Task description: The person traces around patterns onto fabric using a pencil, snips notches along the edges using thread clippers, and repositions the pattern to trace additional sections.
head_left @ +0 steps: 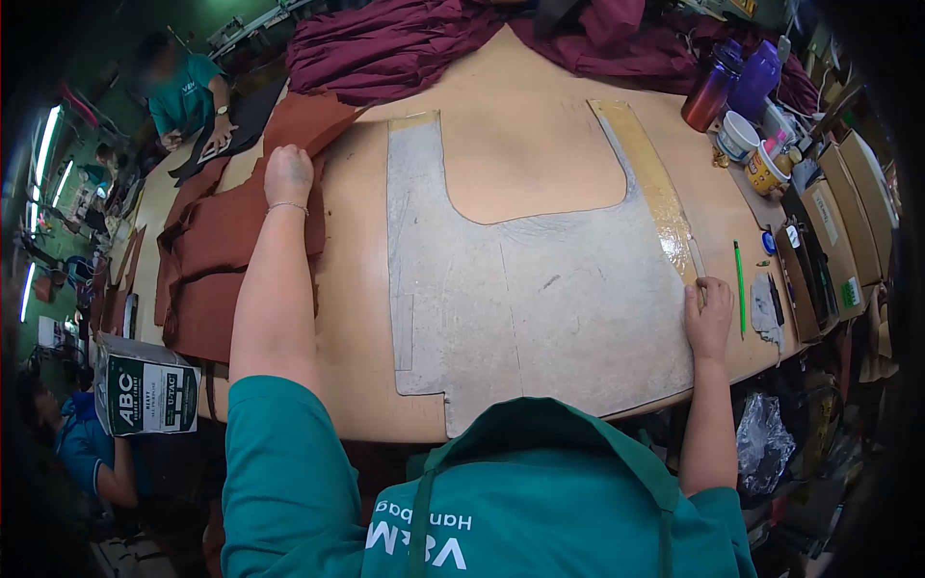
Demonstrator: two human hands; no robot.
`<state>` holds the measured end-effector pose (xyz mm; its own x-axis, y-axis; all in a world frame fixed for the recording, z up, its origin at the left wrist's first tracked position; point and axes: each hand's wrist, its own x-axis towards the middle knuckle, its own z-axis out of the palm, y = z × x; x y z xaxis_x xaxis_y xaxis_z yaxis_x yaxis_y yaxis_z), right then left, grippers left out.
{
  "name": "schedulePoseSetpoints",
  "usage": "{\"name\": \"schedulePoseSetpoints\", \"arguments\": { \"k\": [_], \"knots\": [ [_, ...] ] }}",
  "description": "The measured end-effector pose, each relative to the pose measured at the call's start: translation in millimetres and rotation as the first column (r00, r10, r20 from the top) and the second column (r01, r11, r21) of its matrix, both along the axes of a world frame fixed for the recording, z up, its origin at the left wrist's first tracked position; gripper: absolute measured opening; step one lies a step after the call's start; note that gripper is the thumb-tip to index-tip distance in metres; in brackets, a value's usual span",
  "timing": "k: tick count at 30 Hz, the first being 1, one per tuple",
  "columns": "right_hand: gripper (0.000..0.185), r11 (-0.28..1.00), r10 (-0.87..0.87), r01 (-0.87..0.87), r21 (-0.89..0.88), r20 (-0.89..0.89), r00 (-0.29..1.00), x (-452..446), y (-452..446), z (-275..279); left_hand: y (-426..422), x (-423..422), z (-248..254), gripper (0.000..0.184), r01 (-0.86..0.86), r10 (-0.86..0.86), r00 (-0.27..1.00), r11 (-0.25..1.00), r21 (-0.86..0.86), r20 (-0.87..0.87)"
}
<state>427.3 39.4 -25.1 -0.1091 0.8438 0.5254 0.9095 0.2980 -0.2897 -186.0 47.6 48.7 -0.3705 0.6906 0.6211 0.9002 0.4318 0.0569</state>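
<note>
At the left of the table, my left hand [288, 175] is closed on the rust-brown material [226, 226], near the base of a folded flap that points to the upper right. Several pieces of this material lie stacked there. A large grey pattern sheet [559, 299] with a U-shaped cutout lies flat before me, with yellow tape along its right arm. My right hand [711, 306] rests at the sheet's right edge, by the lower end of the tape, its fingers curled round something slim and pale that I cannot make out.
Maroon fabric [376, 48] is heaped along the far edge. Bottles [711, 87], cups [737, 137], a green pencil [740, 289] and boxes [848, 231] are at the right. An ABC tin [149, 390] stands lower left. A co-worker [188, 96] handles black material at upper left.
</note>
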Motion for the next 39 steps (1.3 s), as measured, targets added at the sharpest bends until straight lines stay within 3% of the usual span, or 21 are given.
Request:
{"name": "schedulePoseSetpoints", "arguments": {
  "k": [3,7,12,15,17,19,20,21,22,23,25,27,28,30,31,32,33,34,35,37,39],
  "knots": [
    [0.019,1.0,0.006,-0.006,0.009,0.005,1.0,1,0,-1,-2,-8,3,0.026,-0.036,0.026,0.976,0.998,0.045,0.216],
    [0.019,1.0,-0.006,0.006,-0.013,-0.008,1.0,0,-1,0,-1,-9,6,0.022,-0.038,0.018,0.968,0.997,0.072,0.25],
    [0.02,0.999,-0.037,0.037,-0.035,0.013,0.999,-3,-2,1,-9,38,14,0.017,0.213,-0.22,0.975,0.944,0.253,0.002],
    [0.018,0.963,-0.129,0.057,0.262,0.265,0.956,-30,-14,28,-34,96,25,0.013,0.366,-0.337,0.931,0.868,0.336,-0.143],
    [0.017,0.974,0.166,-0.169,0.15,0.029,0.986,-60,-10,36,-50,126,23,0.009,0.457,-0.436,0.888,0.805,0.378,-0.146],
    [0.017,0.881,0.416,-0.468,-0.072,-0.354,0.837,-108,-16,48,-59,145,12,0.007,0.465,-0.445,0.883,0.792,0.395,-0.149],
    [0.023,0.727,0.314,-0.591,-0.348,-0.598,0.738,-143,-23,62,-61,152,9,0.006,0.474,-0.451,0.878,0.779,0.41,-0.158],
    [0.031,0.513,0.313,-0.716,-0.473,-0.674,0.669,-171,-17,62,-65,157,7,0.006,0.472,-0.457,0.879,0.786,0.399,-0.139],
    [0.04,0.275,0.095,-0.819,-0.503,-0.834,0.544,-205,-18,68,-70,161,3,0.005,0.471,-0.462,0.878,0.791,0.39,-0.123],
    [0.048,0.122,-0.115,-0.854,-0.507,-0.861,0.495,-237,-14,65,-74,164,0,0.005,0.472,-0.468,0.877,0.796,0.379,-0.109],
    [0.055,-0.035,-0.325,-0.873,-0.486,-0.821,0.469,-296,0,67,-82,163,-1,0.007,0.526,-0.539,0.841,0.789,0.316,-0.053],
    [0.046,-0.108,-0.377,-0.923,-0.369,-0.844,0.381,-336,6,78,-92,155,0,0.009,0.604,-0.625,0.779,0.769,0.21,0.05],
    [0.041,-0.017,-0.343,-0.926,-0.377,-0.868,0.359,-352,11,72,-97,147,-2,0.012,0.661,-0.676,0.716,0.736,0.144,0.174],
    [0.032,0.153,-0.262,-0.915,-0.372,-0.909,0.325,-384,20,50,-105,113,6,0.011,0.65,-0.664,0.746,0.741,0.165,0.046],
    [0.024,0.219,-0.319,-0.903,-0.369,-0.902,0.291,-383,11,67,-110,89,12,0.012,0.645,-0.653,0.757,0.744,0.174,-0.017],
    [0.024,0.249,-0.242,-0.905,-0.346,-0.927,0.288,-386,14,58,-115,50,17,0.015,0.55,-0.545,0.833,0.802,0.234,-0.094],
    [0.024,0.279,-0.166,-0.904,-0.323,-0.944,0.286,-386,20,48,-126,0,13,0.018,0.337,-0.33,0.941,0.882,0.33,-0.08],
    [0.025,0.244,-0.147,-0.925,-0.29,-0.954,0.26,-378,14,60,-145,-53,14,0.021,0.121,-0.055,0.978,0.936,0.331,-0.202],
    [0.026,0.256,-0.148,-0.933,-0.253,-0.964,0.221,-374,9,65,-170,-122,-2,0.032,-0.19,0.203,0.978,0.959,0.212,-0.042],
    [0.027,0.293,-0.147,-0.94,-0.173,-0.98,0.134,-368,6,71,-189,-157,-11,0.05,-0.653,0.653,0.757,0.756,0.036,0.014],
    [0.028,0.303,-0.138,-0.947,-0.105,-0.988,0.066,-369,10,66,-195,-158,-9,0.056,-0.728,0.735,0.677,0.676,-0.117,0.041]
  ]
}}
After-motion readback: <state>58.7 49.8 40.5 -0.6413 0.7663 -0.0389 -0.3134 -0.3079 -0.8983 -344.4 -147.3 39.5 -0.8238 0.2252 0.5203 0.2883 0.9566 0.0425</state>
